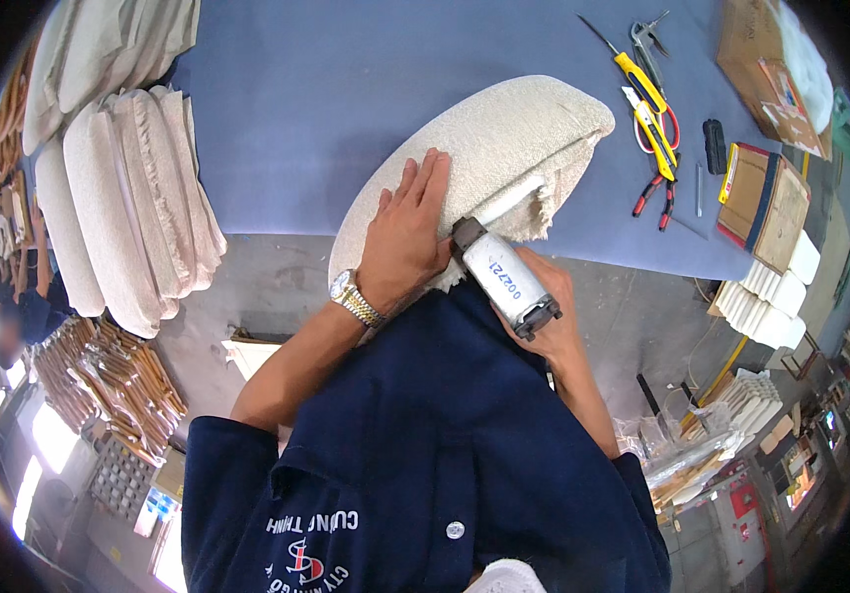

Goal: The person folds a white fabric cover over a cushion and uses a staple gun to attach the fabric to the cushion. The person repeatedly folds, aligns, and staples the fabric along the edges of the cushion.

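A curved, cream fabric-covered cushion panel (494, 124) lies tilted on the near edge of the blue-grey table (316, 109), its raw, frayed fabric edge turned toward me. My left hand (407, 232) rests on the panel with fingers stretched along the fabric and thumb near its lower edge. In my right hand (555, 301) is a staple gun (506, 282) with a pale body and dark ends. Its front end is close to my left thumb at the panel's edge; whether it touches the fabric is hidden. Most of my right fingers are behind the gun.
Stacked cream panels (114, 198) stand at the left. Scissors (670, 133), a yellow utility knife (650, 128), a yellow-handled screwdriver (639, 81) and red-handled pliers (654, 198) lie on the right. Beyond them are a cardboard box (756, 59) and white pieces (766, 306).
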`<control>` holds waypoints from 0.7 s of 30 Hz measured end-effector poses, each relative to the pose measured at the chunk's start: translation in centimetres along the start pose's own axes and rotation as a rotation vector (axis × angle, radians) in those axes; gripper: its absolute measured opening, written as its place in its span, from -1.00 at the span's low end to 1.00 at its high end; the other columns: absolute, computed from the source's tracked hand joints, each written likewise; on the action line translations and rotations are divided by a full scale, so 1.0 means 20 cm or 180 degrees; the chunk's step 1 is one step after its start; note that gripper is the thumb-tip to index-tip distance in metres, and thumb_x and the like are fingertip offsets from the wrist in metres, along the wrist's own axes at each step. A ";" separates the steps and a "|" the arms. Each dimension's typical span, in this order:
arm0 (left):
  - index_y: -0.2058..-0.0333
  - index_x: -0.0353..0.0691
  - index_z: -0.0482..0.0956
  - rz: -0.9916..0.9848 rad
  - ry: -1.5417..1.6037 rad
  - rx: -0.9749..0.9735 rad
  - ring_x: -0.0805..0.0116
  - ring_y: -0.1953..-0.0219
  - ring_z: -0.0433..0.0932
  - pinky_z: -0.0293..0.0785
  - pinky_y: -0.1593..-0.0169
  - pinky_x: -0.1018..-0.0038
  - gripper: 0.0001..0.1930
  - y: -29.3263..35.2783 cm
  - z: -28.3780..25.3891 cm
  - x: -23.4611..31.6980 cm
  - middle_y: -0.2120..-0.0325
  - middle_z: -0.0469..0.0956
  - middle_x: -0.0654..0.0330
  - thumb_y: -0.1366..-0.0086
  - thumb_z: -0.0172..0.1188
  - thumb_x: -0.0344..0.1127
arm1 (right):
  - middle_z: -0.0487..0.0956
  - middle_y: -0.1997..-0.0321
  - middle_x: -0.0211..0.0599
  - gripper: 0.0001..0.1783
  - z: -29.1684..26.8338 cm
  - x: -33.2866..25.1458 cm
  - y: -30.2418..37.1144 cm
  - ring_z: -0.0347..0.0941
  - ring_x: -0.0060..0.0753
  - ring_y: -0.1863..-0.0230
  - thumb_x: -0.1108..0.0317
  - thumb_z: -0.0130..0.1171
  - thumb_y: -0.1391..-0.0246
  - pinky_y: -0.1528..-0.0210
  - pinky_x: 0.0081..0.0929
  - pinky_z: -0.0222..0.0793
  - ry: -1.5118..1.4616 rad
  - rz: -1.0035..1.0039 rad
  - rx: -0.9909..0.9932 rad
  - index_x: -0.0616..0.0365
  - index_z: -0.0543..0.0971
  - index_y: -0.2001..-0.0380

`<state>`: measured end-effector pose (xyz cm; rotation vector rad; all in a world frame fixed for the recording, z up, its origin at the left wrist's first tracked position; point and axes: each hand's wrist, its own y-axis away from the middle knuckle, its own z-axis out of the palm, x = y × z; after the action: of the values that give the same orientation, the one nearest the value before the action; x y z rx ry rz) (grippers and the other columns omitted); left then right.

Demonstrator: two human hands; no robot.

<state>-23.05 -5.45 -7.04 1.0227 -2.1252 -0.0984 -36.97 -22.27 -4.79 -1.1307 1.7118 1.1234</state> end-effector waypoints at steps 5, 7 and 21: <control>-0.49 -0.21 -0.01 0.0031 0.0127 0.0011 -0.21 -0.50 0.10 0.25 -0.40 -0.18 0.03 -0.04 -0.01 -0.04 -0.49 0.09 -0.09 -0.09 0.38 -0.43 | 0.62 0.31 -0.05 -0.63 0.01 -0.02 -0.06 0.61 0.10 0.30 0.44 0.36 0.11 0.20 -0.31 0.52 0.0007 -0.0019 0.0003 0.28 0.62 0.16; -0.49 -0.21 -0.01 0.0071 0.0126 0.0004 -0.20 -0.50 0.10 0.25 -0.40 -0.18 0.03 -0.04 -0.04 -0.06 -0.49 0.09 -0.08 -0.09 0.39 -0.43 | 0.61 0.32 -0.06 -0.64 0.05 -0.02 -0.07 0.60 0.08 0.32 0.45 0.36 0.09 0.23 -0.30 0.50 -0.0001 -0.0209 0.0218 0.29 0.62 0.16; -0.50 -0.12 -0.01 -0.0020 0.0084 0.0099 -0.23 -0.49 0.11 0.26 -0.38 -0.19 0.04 -0.04 0.01 -0.03 -0.50 0.08 -0.08 -0.08 0.38 -0.44 | 0.64 0.17 0.05 -0.52 0.05 -0.04 0.00 0.61 0.23 0.13 0.35 0.38 0.13 0.10 -0.22 0.52 0.0190 0.0145 -0.0037 0.28 0.61 0.08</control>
<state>-22.41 -5.67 -7.80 1.0433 -2.1057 -0.0548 -36.67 -21.01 -4.35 -1.1481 1.7872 1.1390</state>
